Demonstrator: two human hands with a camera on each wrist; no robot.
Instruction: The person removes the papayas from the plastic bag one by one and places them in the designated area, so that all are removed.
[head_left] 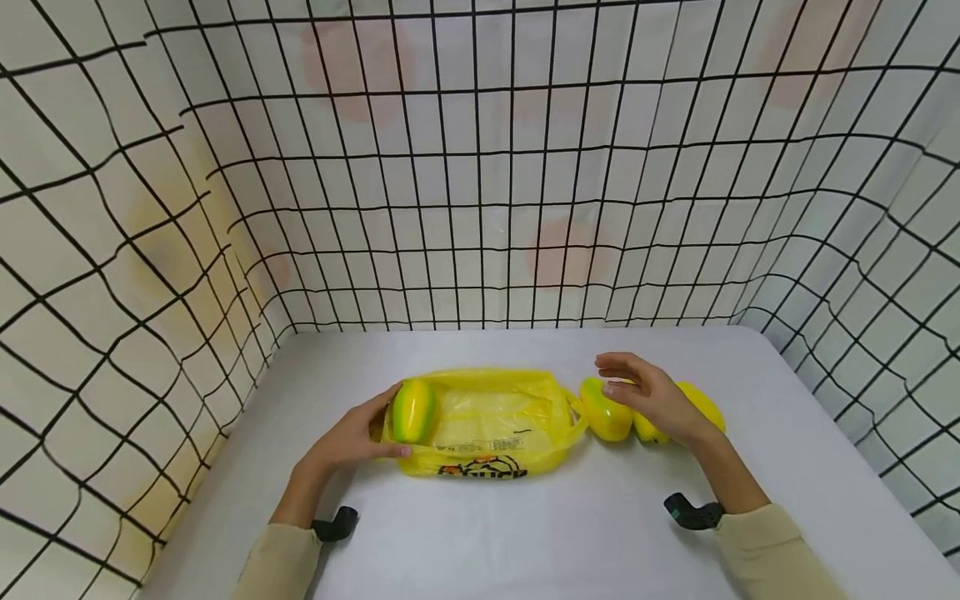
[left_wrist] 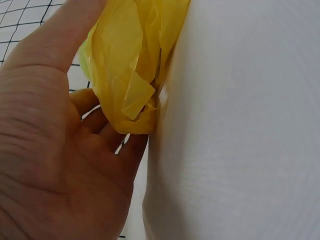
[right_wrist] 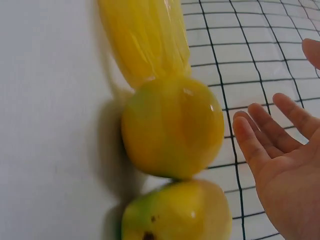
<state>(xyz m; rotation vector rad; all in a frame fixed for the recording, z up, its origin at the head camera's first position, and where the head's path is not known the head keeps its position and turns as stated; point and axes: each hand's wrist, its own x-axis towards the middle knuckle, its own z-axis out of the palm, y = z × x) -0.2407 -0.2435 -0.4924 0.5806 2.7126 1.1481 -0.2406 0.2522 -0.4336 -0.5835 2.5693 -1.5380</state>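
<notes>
A yellow plastic bag [head_left: 487, 417] with black print lies on its side, its opening spread upward. One yellow-green mango [head_left: 415, 411] sits inside at the left end. My left hand [head_left: 358, 429] holds that end, thumb along the near rim and fingers on the far side; the left wrist view shows the crumpled bag end [left_wrist: 122, 75] between them. My right hand [head_left: 663, 404] hovers with loosely extended fingers over a row of mangoes beside the bag. In the right wrist view nothing is in its palm; the nearest mango [right_wrist: 172, 127] touches another mango [right_wrist: 177, 212].
Three mangoes stand in the row, the rightmost mango [head_left: 702, 404] partly behind my right hand. The bag's handle loop [head_left: 579, 417] reaches the leftmost one. A white-covered table [head_left: 525, 533] is bounded by white walls with a black grid [head_left: 495, 179] at the back and sides.
</notes>
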